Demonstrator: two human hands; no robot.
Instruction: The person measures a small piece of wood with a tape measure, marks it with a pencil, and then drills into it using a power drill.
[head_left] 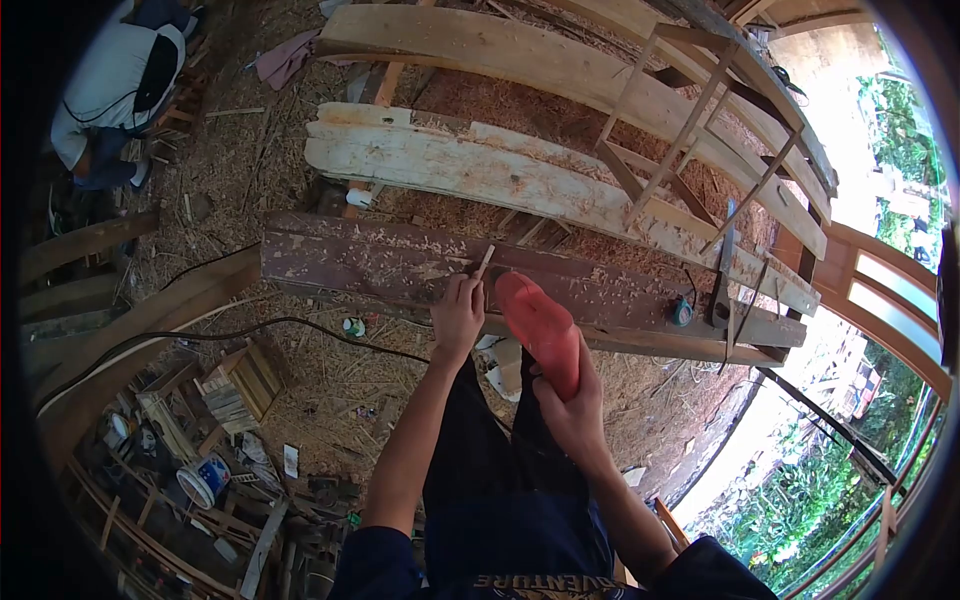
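Note:
My left hand is closed around a short pale stick, which points up and away over the near edge of a dark brown board. To its right, my right hand grips the lower end of a red, partly see-through object; it looks like a plastic bottle, but I cannot make it out for certain. Its wide end lies over the board, close to the stick but apart from it. Wood shavings are scattered over the dark brown board.
Pale planks lie beyond the board, with a wooden frame across them. A round blue item sits on the board's right part. A dark cable runs at left. Another person bends at upper left.

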